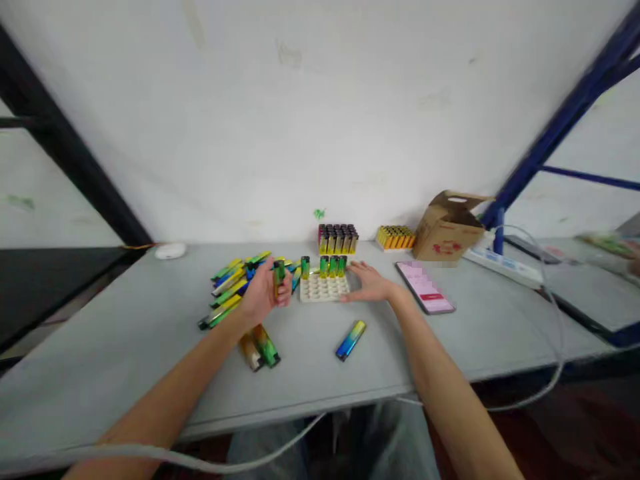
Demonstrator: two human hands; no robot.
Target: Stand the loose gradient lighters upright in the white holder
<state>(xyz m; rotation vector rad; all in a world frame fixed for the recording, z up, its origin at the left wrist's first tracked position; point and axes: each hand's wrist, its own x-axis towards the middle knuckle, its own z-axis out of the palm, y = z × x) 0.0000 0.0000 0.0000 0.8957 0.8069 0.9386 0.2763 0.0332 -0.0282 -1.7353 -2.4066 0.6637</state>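
Note:
My left hand (pixel 261 293) is closed around at least one green-and-yellow lighter (pixel 278 277), held upright just left of a white tray with round holes (pixel 325 289). Several green lighters (pixel 333 266) stand in the tray's far row, with a gap beside the one at the left end. My right hand (pixel 371 283) spreads its fingers at the tray's right edge, thumb near the front corner, holding nothing I can see. Under and behind my left hand lies a pile of loose coloured lighters (pixel 227 291). A blue-and-yellow lighter (pixel 351 340) rests alone nearer the table's front edge.
Against the wall stand a block of dark-topped lighters (pixel 339 239) and a tray of yellow ones (pixel 395 237). Farther right are an opened cardboard box (pixel 447 230), a phone (pixel 425 287) and a white power strip (pixel 503 265). A white cable (pixel 560 333) hangs over the table's right side.

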